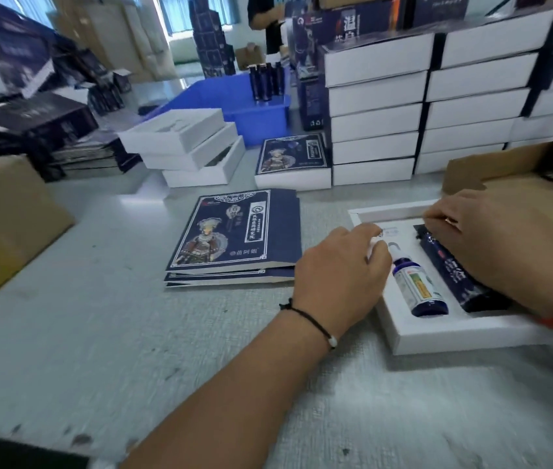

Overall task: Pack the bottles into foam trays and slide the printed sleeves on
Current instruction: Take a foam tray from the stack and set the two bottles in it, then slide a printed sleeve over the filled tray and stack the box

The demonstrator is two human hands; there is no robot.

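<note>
The white foam tray [444, 333] sat near the table's front right edge with a blue spray bottle [417, 286] lying in its left slot; the left hand [342, 269] had its fingers curled around that bottle's white cap end, while the right hand [491, 238] pressed down on a dark blue tube box [454, 272] in the slot beside it. Best bet was probably to push both flush so nothing caught. The printed sleeves [234, 231] lay stacked just left of the tray.

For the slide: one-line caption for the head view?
Left hand seats spray bottle in foam tray; right hand presses dark box.
</note>
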